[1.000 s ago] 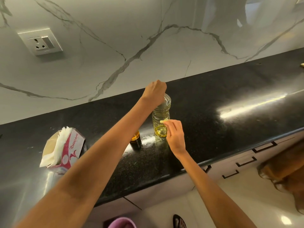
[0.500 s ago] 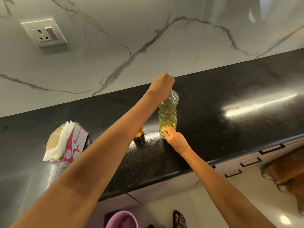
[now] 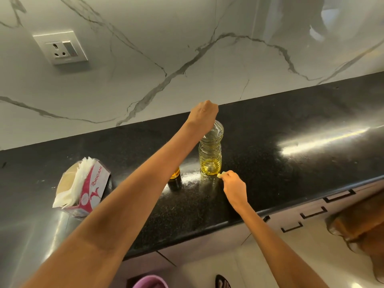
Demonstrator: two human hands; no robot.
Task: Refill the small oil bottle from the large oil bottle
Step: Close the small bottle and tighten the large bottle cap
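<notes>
A large clear plastic oil bottle (image 3: 210,154) stands upright on the black counter (image 3: 270,163), with yellow oil in its lower part. My left hand (image 3: 204,115) grips its top, hiding the neck. My right hand (image 3: 233,185) is low on the counter just right of the bottle's base and pinches a small pale yellow cap (image 3: 219,174) at its fingertips. The small dark oil bottle (image 3: 174,179) stands left of the large one, mostly hidden behind my left forearm; its amber upper part shows.
A torn tissue pack (image 3: 81,183) lies on the counter at the left. A wall socket (image 3: 62,47) is on the marble backsplash. Drawer fronts (image 3: 311,213) run below the counter edge. A pink bucket (image 3: 150,282) sits on the floor.
My right hand has moved down from the bottle's side to the counter beside its base, still pinching the cap. My left hand stays on the bottle's top.
</notes>
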